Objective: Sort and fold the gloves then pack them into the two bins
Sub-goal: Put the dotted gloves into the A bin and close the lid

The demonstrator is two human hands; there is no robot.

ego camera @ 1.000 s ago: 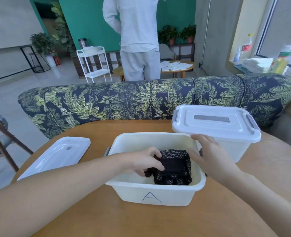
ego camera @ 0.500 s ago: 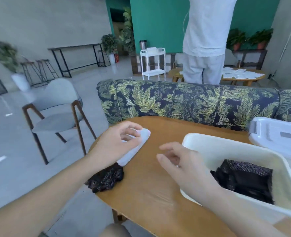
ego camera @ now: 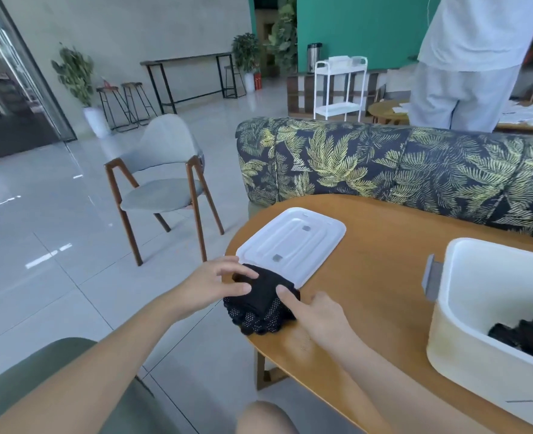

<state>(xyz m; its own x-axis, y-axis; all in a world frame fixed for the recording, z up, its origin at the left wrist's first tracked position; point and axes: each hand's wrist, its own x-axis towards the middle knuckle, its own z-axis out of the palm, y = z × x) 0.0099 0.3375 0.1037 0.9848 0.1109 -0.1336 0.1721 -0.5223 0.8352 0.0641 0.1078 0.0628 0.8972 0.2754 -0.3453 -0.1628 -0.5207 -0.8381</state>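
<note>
Now both hands' fingers, loosely spread, touch the folded glove [ego camera: 260, 303], lengthwise lid-to-edge.

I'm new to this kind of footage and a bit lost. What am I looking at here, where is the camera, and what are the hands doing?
There is no machine here: a person works with bare hands, and one wide-angle camera worn on the head looks forward and down, so the arms enter from the bottom of the picture. On the wooden table lie a white lid, a bundle of black mesh gloves at the table's near edge, partly under the lid's corner, and a white bin at the right with more black gloves inside. The left hand rests its fingers on the bundle's left side, and the right hand touches its right side with the index finger. Neither hand clearly grips it yet. Behind the table are a leaf-print sofa and a standing person.
</note>
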